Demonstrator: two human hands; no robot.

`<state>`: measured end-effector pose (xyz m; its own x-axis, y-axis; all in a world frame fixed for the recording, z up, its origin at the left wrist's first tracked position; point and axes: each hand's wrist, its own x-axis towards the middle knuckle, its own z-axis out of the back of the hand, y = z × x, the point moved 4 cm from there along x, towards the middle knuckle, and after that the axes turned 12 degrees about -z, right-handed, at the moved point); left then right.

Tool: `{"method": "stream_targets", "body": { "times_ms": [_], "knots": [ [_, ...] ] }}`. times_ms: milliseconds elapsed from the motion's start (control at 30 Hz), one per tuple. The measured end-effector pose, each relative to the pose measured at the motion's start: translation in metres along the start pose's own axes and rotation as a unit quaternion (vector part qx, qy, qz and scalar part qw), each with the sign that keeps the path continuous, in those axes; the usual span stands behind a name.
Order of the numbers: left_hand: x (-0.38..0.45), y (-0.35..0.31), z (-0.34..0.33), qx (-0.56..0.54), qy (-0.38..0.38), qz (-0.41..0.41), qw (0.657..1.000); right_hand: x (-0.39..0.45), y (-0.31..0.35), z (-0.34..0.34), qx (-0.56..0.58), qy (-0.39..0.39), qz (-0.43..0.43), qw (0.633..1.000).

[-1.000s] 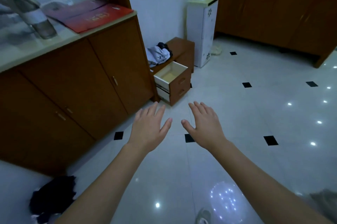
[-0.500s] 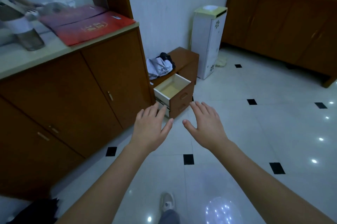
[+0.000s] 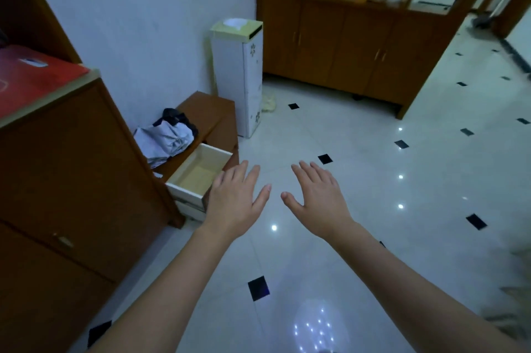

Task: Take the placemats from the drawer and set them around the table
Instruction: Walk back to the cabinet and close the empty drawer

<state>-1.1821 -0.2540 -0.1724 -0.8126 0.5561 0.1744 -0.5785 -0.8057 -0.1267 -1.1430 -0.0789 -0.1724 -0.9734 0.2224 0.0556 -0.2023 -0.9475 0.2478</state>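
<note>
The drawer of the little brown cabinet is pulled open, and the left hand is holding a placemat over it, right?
Not quite. The head view shows the drawer pulled open, but the left hand holds nothing: its fingers are spread, empty, beside the drawer. The right hand is empty too.

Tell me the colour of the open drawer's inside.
Pale cream, with white walls; the drawer shows best in the head view.

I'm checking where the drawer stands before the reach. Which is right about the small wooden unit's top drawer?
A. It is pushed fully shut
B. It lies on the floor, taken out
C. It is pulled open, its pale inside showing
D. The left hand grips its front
C: the top drawer juts open from the small wooden unit, its pale inside showing, while the left hand and right hand hover with straight fingers, holding nothing.
</note>
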Motion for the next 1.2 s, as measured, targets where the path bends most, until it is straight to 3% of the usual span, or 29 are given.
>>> {"method": "stream_targets", "body": {
  "times_ms": [333,600,867,1200],
  "knots": [
    [0.103,0.058,-0.043,0.013,0.027,0.041,0.999,0.133,-0.003,-0.044,0.029,0.037,0.035,0.998],
    [0.137,0.122,-0.043,0.055,0.005,0.196,0.979,0.251,0.051,-0.073,0.058,0.088,0.178,0.978],
    [0.116,0.174,-0.032,0.075,0.010,0.315,0.946,0.285,0.134,-0.096,0.071,0.124,0.292,0.946],
    [0.202,0.244,-0.051,0.034,-0.006,0.271,0.962,0.360,0.145,-0.095,0.028,0.102,0.264,0.959]
  ]
}}
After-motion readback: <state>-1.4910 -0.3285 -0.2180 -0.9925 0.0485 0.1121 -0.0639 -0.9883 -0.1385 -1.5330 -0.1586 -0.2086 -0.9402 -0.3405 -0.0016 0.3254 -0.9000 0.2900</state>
